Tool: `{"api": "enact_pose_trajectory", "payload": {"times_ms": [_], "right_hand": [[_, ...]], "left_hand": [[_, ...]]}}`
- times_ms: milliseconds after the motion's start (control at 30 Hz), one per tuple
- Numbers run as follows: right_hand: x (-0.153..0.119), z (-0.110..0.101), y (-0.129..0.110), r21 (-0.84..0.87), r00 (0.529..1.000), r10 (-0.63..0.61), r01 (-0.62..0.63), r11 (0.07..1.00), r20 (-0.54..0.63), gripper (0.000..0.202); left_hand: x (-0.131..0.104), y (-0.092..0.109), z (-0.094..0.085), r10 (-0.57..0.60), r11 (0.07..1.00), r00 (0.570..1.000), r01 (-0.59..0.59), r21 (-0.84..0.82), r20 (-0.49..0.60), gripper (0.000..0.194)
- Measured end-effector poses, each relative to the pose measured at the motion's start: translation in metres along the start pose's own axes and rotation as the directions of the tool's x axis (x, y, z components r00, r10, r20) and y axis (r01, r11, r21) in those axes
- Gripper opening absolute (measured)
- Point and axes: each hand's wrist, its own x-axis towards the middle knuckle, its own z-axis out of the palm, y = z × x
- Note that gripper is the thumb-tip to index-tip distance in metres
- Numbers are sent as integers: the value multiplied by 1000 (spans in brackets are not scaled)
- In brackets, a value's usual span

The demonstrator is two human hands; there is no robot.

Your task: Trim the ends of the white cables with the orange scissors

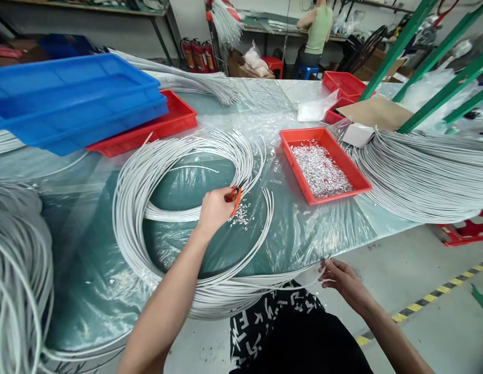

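My left hand (217, 209) is closed around small pliers with orange handles (235, 198), whose dark jaws point up and right over the coil of grey-white cables (128, 208). A small heap of tiny shiny pieces (241, 215) lies on the table just below the pliers. Near the table's front edge, my right hand (338, 276) pinches the end of a cable (311, 280) between thumb and fingers. That cable runs left to the bundle in front of my body. A red tray (330, 198) full of small silvery pieces stands right of the coil.
Blue trays (81, 98) sit over a red tray (179, 117) at the back left. More cables lie at the far left (18, 275) and right (432, 176). Green metal posts (405, 47) rise at the right. A person in a green top (319, 31) sits in the background.
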Motion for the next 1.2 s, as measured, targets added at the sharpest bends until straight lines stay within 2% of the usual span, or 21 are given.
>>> {"api": "enact_pose_trajectory", "payload": {"times_ms": [133,233,300,367,433,500,567,600,667,700,767,800,900,1000,1100,1200], "right_hand": [[13,-5,14,-243,996,-35,52,969,77,51],[17,-15,16,-414,995,-35,72,907,97,59],[15,-20,13,-545,994,-9,69,836,113,63],[10,-17,4,-607,974,64,83,790,216,60],[3,-4,-11,-595,908,149,126,794,391,53],[2,17,-30,-554,826,152,216,804,543,46],[10,42,-51,-537,784,48,378,754,619,39],[19,55,-61,-543,776,-49,483,687,628,35],[47,78,-80,-600,758,-330,649,467,563,27],[64,88,-89,-668,740,-449,660,344,500,21],[99,103,-105,-777,721,-556,598,197,413,17],[115,109,-112,-796,716,-578,579,178,392,20],[148,120,-125,-824,715,-597,545,152,363,25],[162,127,-130,-844,735,-597,508,171,322,15],[169,130,-134,-846,767,-581,479,235,272,7],[174,133,-140,-803,793,-553,493,335,256,14]], "left_hand": [[-2,2,-1,1,1000,1000,-1,19,6,24],[-2,2,-1,5,1000,1000,-5,24,12,23],[-1,2,-1,10,999,1000,-11,30,15,22],[-1,3,-1,11,999,1000,-12,34,23,22],[-1,4,-2,3,999,999,-4,33,40,21],[-1,5,-2,-3,999,999,1,36,53,20],[-1,5,-2,3,999,999,-5,42,51,20],[-1,5,-2,8,999,999,-10,44,48,20],[-1,5,-3,20,999,999,-21,46,43,19],[-1,4,-3,24,999,999,-26,46,40,20],[-1,3,-3,29,999,999,-30,43,34,21],[0,3,-4,29,999,999,-31,40,32,22],[-1,2,-4,24,999,999,-25,31,21,23],[-1,2,-3,15,1000,1000,-16,22,17,23],[-1,2,-2,12,1000,1000,-12,9,25,22],[-1,2,-2,14,1000,1000,-14,-9,26,23]]}}
